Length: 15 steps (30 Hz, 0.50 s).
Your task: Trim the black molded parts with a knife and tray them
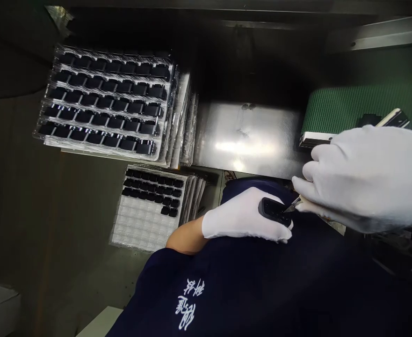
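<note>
Gripping black rounded plastic part (273, 209) in our left white-gloved hand (239, 217), nearer us than shiny steel tabletop (248, 135); our right white-gloved hand (370, 175) pinches pointed metal blade (293, 204), tip at part. Slip from overpressing could scratch surface or nick our left fingers.
</note>
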Tool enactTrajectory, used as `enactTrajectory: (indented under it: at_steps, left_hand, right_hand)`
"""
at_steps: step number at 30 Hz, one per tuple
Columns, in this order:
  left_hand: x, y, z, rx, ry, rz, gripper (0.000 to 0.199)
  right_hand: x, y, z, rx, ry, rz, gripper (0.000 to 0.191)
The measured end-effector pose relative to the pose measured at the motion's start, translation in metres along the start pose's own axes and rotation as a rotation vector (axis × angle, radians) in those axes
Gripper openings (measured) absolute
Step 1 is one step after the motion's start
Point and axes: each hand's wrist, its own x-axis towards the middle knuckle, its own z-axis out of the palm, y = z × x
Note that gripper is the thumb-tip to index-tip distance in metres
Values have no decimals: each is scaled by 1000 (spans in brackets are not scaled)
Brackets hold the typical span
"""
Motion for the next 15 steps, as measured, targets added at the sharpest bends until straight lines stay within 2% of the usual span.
enactTrajectory:
  at_steps: [5,15]
  left_hand:
    - [1,0,-1,6,-5,-4,10]
    - [2,0,-1,7,-11,6,10]
  right_hand:
    - [2,0,0,15,-9,-7,31]
    - [7,1,-3,81,67,-13,42]
